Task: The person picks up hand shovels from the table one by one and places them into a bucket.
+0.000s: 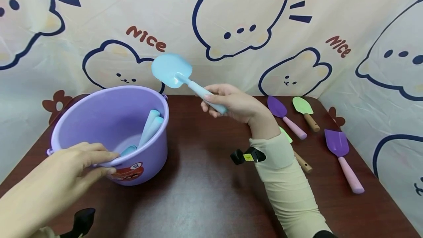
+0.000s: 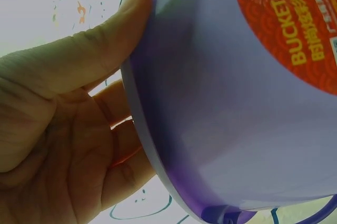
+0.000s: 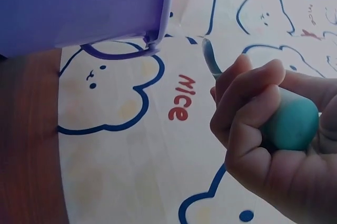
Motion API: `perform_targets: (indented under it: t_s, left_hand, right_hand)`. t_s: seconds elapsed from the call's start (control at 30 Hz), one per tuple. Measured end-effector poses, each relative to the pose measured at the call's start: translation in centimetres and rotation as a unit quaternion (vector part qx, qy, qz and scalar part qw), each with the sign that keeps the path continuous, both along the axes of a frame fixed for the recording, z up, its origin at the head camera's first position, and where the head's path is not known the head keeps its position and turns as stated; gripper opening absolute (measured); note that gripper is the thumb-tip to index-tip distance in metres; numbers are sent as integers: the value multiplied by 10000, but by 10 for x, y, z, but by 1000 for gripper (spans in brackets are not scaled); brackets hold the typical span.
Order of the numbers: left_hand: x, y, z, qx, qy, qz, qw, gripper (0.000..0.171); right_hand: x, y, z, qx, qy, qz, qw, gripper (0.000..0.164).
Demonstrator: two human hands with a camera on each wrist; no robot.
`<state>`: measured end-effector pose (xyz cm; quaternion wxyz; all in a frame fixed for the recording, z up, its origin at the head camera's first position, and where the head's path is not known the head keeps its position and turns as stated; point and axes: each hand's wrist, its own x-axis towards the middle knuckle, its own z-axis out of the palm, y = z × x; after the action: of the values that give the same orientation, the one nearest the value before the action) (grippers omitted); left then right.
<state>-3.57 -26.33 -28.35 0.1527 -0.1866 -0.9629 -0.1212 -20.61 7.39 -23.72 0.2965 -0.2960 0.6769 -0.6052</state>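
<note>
A light blue toy trowel (image 1: 172,69) is raised over the table, its blade up and to the left. My right hand (image 1: 235,103) grips its handle, fingers curled round it; in the right wrist view the handle's rounded end (image 3: 295,121) sticks out of the fist. To the left stands a purple bucket (image 1: 158,150). My left hand (image 1: 77,162) pinches its near rim, thumb outside and fingers over the inner side. Inside the bucket lean light blue handles (image 1: 150,131), with part of a blue blade low beside them. A red label on the bucket reads "BUCKET" in the left wrist view.
On the right side of the dark table (image 1: 198,194) lie two purple trowels with pink handles, one far (image 1: 277,106) and one near (image 1: 337,143). Two green ones with wooden handles lie there too, one far (image 1: 302,105), one partly hidden (image 1: 302,162) by my right sleeve. Printed cloth hangs behind.
</note>
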Motion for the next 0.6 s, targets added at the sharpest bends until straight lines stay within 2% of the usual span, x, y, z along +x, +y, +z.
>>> perform_targets:
  t_s: [0.07,0.3,0.37,0.6]
  left_hand:
    - [0,-1,0,0,-14,-7,10000,31]
    - [-3,-6,-3,-57,278,-131,9995,34]
    - [-3,-6,-4,-41,157,-112,9998,33]
    - [-2,-5,-2,-5,76,-117,9999,34]
  right_hand:
    - [-1,-4,5,93,55,77,9999,28]
    - [-1,-21,24,380,255,390,9982,27]
    - [-1,-27,29,475,293,486,9973,26]
    - [-4,-44,47,922,467,712,9921,22]
